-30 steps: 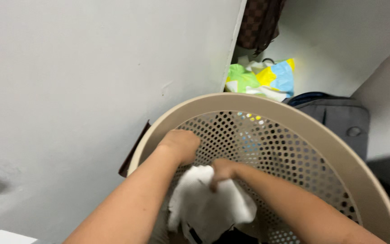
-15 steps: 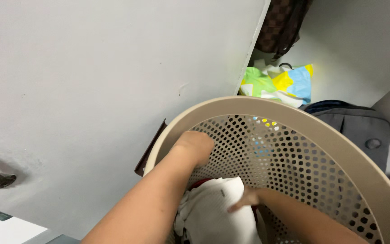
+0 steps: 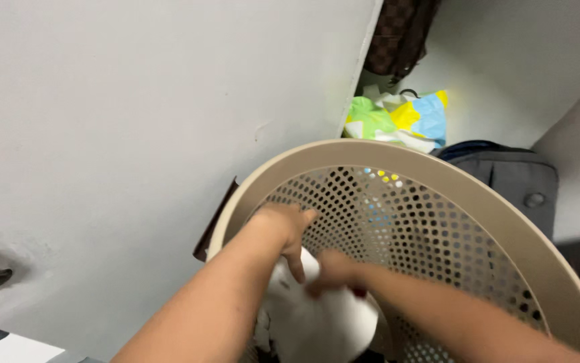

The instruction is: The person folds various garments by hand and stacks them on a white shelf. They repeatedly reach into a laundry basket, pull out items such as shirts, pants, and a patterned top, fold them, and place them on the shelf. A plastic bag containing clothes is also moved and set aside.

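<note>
Head view looks down into a beige perforated laundry basket [image 3: 437, 175] where both hands work on a white cloth [image 3: 320, 323]. Half a second ago the right hand lay flat on the bundle, lower in the basket; now the right hand [image 3: 333, 269] is raised and curled onto the cloth's top, blurred, so its grip is unclear. The left hand [image 3: 283, 225] now spreads its fingers [image 3: 296, 265] down onto the cloth. Beyond the rim, a crumpled green, yellow and blue bag [image 3: 397, 117] sits against the wall beside a grey backpack [image 3: 518, 181].
</note>
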